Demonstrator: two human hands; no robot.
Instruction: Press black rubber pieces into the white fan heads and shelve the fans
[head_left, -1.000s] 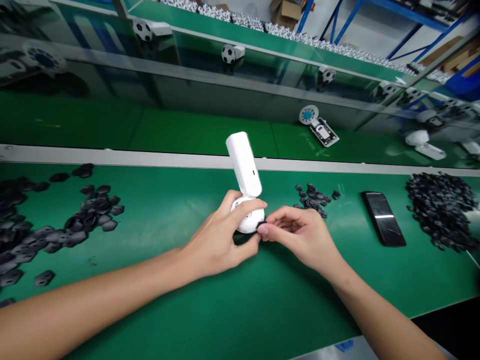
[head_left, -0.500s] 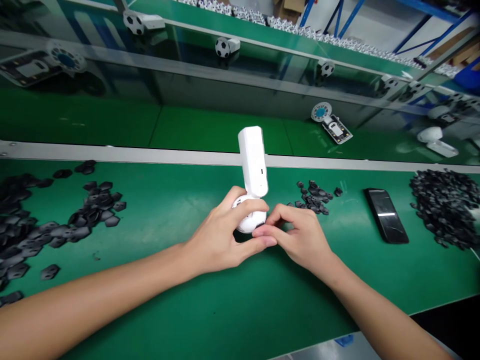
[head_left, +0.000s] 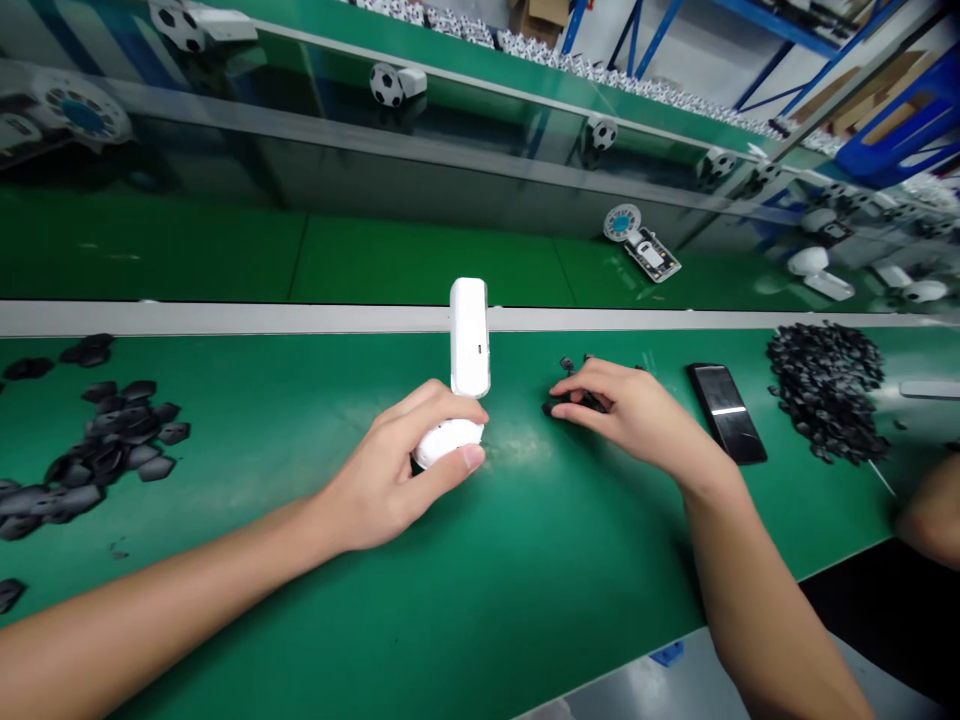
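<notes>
My left hand (head_left: 409, 465) is wrapped round the rounded end of a white device, a ball (head_left: 450, 440) joined to a long box-like body (head_left: 470, 335). The body points away from me and has a small dark slot in its side. Fingers and thumb cover much of the ball. To the right, my right hand (head_left: 611, 405) is low over a small scatter of black pieces (head_left: 567, 364), largely hiding them. A small black piece (head_left: 553, 405) shows between its thumb and forefinger tips, which are nearly together.
Larger black pentagon-like pieces (head_left: 124, 430) lie at left. A black phone (head_left: 726, 412) and a big heap of small black pieces (head_left: 825, 390) are at right. Beyond the metal rail (head_left: 300, 318), a green belt (head_left: 420, 255) carries devices. Another person's arm (head_left: 934, 510) shows at right.
My right hand has left the white ball and moved right to the small black pieces. My left hand keeps the device, now more upright in view. The view has shifted right.
</notes>
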